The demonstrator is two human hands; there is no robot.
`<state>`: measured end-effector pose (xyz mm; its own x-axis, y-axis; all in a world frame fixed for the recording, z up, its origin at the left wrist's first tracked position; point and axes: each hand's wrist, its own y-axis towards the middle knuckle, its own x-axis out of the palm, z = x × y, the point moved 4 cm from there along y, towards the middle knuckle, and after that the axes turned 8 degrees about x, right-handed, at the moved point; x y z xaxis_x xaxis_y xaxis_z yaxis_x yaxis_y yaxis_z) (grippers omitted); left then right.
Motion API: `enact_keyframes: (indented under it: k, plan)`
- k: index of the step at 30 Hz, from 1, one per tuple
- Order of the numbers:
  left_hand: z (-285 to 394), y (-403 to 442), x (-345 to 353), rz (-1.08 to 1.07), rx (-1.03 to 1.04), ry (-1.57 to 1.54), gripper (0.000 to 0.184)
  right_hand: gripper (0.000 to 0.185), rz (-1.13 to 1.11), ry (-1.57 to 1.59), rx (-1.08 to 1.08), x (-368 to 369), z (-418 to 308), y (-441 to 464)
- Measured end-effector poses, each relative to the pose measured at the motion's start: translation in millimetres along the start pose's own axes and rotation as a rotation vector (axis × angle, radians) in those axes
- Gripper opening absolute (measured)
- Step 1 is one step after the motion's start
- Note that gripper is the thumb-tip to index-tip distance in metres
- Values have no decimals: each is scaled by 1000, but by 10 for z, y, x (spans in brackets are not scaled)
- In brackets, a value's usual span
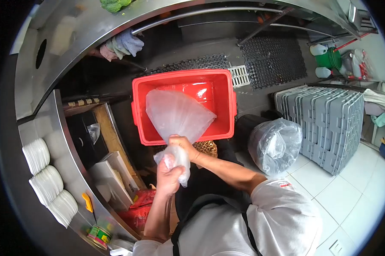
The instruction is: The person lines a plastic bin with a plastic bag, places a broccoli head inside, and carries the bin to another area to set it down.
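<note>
Currently, a translucent plastic bag (179,112) is held by both hands at its gathered part, near the near rim of a red tub (183,75). The bunched plastic is gripped in the closed left hand (168,176), with its loose end hanging beside the thumb. Just beyond, and slightly to the right, the bag's narrowed neck is clasped by the curled fingers of the right hand (181,147). From that grip the bag is fanned out away from the hands, its wide part spread over the tub's opening; whether the tub's bottom is touched cannot be told.

To the right of the tub, a dark bin lined with a clear liner (275,143) is seen, with grey folded crates (322,123) stood beside it. On the left counter, white dishes (47,185) are set in stacked rows, and an orange-handled tool (88,202) and a tin (99,235) are placed nearer. At the far left, cloths (125,44) are hung from a rail, and some green broccoli (114,4) is partly shown on the far counter.
</note>
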<state>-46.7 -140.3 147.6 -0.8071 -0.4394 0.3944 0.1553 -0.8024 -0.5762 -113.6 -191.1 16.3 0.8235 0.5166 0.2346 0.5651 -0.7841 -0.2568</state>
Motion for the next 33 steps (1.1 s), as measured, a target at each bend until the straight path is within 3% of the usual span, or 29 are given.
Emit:
enact_keyframes:
  k: [2,3,4,6,8,9,12,14,16,18,21,24,25,27,30,33]
  plan:
    - [97,30,-80,24,136,-95,43,18,56,449,316,47,-61,-32]
    - [145,29,-133,38,200,-140,44,17,140,549,190,6,-357,11]
    - [235,5,-215,5,331,-157,47,9,195,541,184,-29,-459,52]
    - [356,-76,-359,129,524,-21,51,10,197,720,171,-5,-689,93]
    - [228,-114,-806,137,522,542,57,15,142,575,142,62,-762,111]
    - [185,-112,-993,194,443,800,61,14,149,445,8,60,-963,110]
    - [-281,-132,-1646,155,216,914,63,17,221,758,37,-22,-588,336]
    - [-664,-119,-2093,229,244,1007,72,18,311,736,27,-225,-869,340]
    - [-760,-166,-2021,194,146,1125,76,20,381,704,-24,-436,-1372,257]
    - [-550,-217,-1541,188,28,1301,77,23,429,649,-128,-603,-2067,60]
    - [-547,-108,-1332,150,137,1224,73,26,397,618,-411,-783,-3229,-338]
    - [-557,-65,-1338,181,122,1210,70,35,47,651,-864,-1120,-4045,-614]
    - [-591,-59,-1363,191,107,1210,69,29,-22,443,-988,-1209,-4308,-744]
    - [-705,-76,-1539,238,34,1224,68,16,162,228,-1151,-1256,-4738,-1030]
    - [-1098,-163,-1939,315,-21,1179,65,18,670,103,-1331,-1181,-5180,-1270]
    - [-1903,-231,-2626,370,-115,979,60,20,687,170,-1396,-1514,-5358,-1341]
